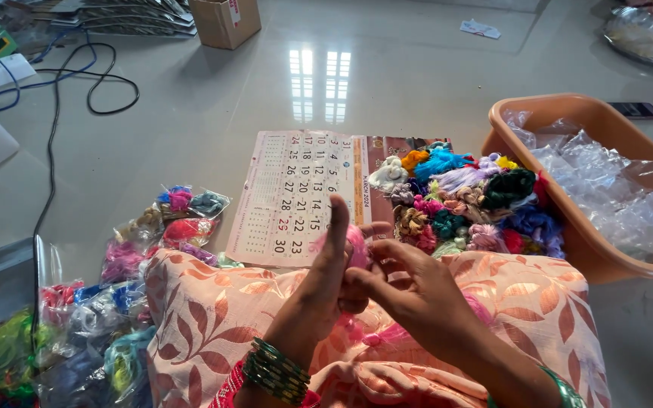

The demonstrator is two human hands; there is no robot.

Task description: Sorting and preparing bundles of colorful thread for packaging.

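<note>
Both hands are up over my lap, working pink thread (357, 245). Left hand (326, 279) is held upright, thumb pointing to the far side, the other fingers curled in, and the pink thread sits wrapped around them; it's partly closed, not a fist. Right hand (410, 291) is pinched shut on the loose strand just right of the left, fingertips touching the bundle.

Step, as I read it: winding a small skein round the left fingers, mid-wrap. More pink thread (387, 332) trails down near the wrists onto the floral cloth (213, 317) over my knees.

Next move probably needs steady tension from the right pinch and another loop passed round the left fingers without letting the coil slide off the tips.

Orientation: the wound bundle's long axis runs roughly near-to-far along the left fingers; the free strand leaves it pointing down towards me. Exact wrap direction I can't tell, hand hides it.

Around: finished coloured skeins (466, 200) piled far right on a calendar sheet (296, 196), orange tub (583, 121) of clear bags at right, bagged skeins (153, 234) at left
</note>
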